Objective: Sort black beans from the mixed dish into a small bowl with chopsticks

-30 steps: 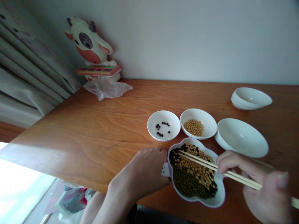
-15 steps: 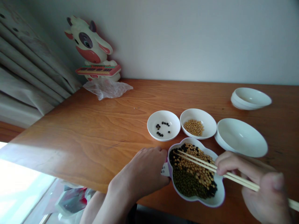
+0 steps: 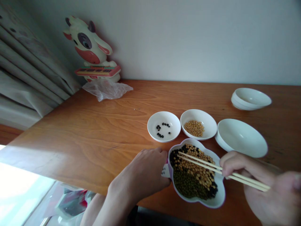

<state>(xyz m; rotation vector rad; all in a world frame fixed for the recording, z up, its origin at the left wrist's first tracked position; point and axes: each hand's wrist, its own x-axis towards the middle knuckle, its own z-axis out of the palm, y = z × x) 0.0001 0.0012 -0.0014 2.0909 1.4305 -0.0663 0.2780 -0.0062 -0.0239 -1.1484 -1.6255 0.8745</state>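
Note:
My left hand is closed on the left side of a flower-shaped bowl with a lilac rim; a white label shows beside my fingers. Yellow soybeans, black beans and green mung beans lie in it. In my right hand is a pair of chopsticks, their tips over the beans at the upper left of the bowl. I cannot tell whether the tips grip a bean. Just behind stand a white bowl with several black beans and another white bowl with soybeans.
To the right stands a larger white bowl, with stacked white bowls farther back. A cow-shaped toy keyboard and a crumpled clear plastic bag are at the back left of the wooden table. Curtains hang at left.
My right hand has shifted slightly to the right, with the chopsticks' tips still over the beans. My left hand keeps its hold on the bowl. The whole view has moved a little.

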